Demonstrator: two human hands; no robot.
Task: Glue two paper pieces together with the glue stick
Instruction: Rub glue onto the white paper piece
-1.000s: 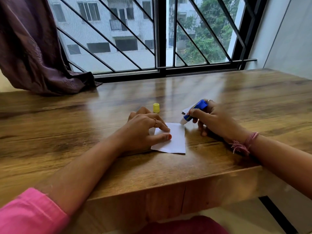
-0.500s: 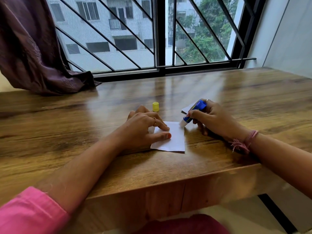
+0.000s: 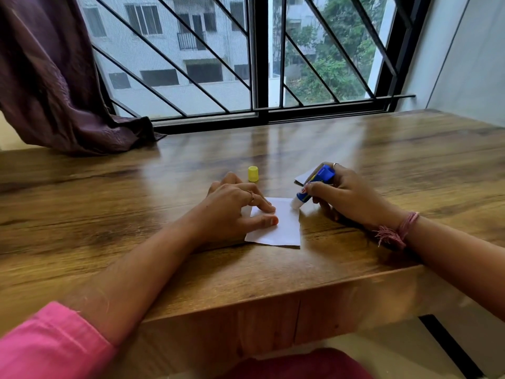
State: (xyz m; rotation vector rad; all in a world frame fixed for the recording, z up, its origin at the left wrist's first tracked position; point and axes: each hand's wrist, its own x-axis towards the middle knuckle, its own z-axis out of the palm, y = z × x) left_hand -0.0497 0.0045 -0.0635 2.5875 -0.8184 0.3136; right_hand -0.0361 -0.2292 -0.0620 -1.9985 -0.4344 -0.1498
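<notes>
Item: white paper piece, flat on the wooden table. Left hand, at its 9 o'clock, presses it with spread fingers, likely to stop sliding. Right hand, at 2 o'clock, fingers wrapped round the glue stick, tip on the paper's far right corner. Second paper piece behind; yellow cap at 12 o'clock.

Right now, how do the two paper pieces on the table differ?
The near paper piece lies flat in plain view, pinned by the left hand; the far paper piece is mostly hidden behind the right hand.
The glue stick, held in the right hand, has its tip at the near paper piece's far right corner; nothing touches the visible part of the far paper piece.
Both are white and rest on the wooden table.
</notes>
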